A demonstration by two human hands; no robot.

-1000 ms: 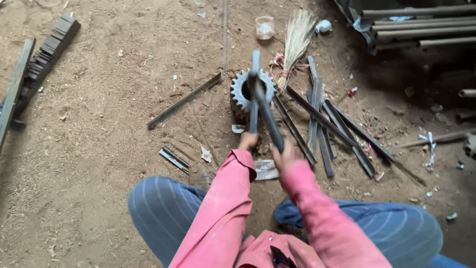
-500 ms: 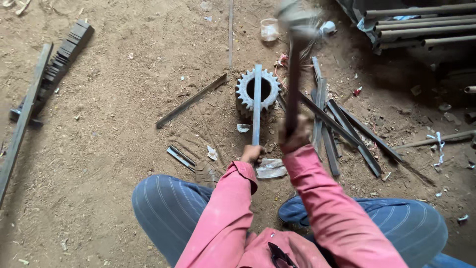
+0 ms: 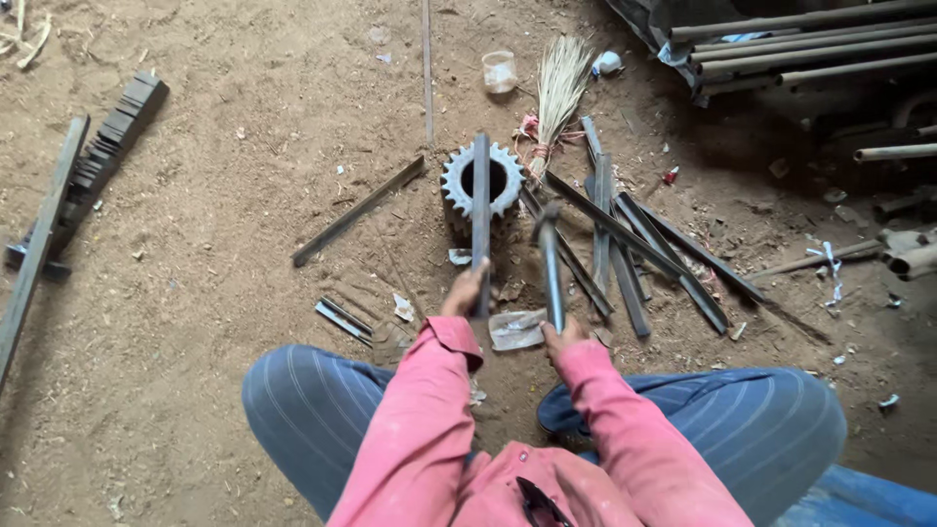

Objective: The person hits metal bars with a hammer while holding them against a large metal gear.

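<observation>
My left hand (image 3: 463, 294) grips the near end of a flat metal bar (image 3: 480, 210) that lies across the top of a toothed gear wheel (image 3: 482, 182) standing on the dirt floor. My right hand (image 3: 563, 337) holds the handle of a hammer (image 3: 550, 256), whose head points away from me, just right of the gear and low over the ground. Both arms wear pink sleeves, and my knees in blue striped trousers frame the spot.
Several flat metal strips (image 3: 644, 244) lie fanned to the right of the gear, one more bar (image 3: 357, 211) to its left. A straw broom (image 3: 559, 91) and a plastic cup (image 3: 499, 71) lie beyond. Pipes (image 3: 810, 54) are stacked at top right, a long beam (image 3: 39, 239) at far left.
The hammer was raised high half a second ago and has come down to beside the gear. My left hand keeps the bar on the gear.
</observation>
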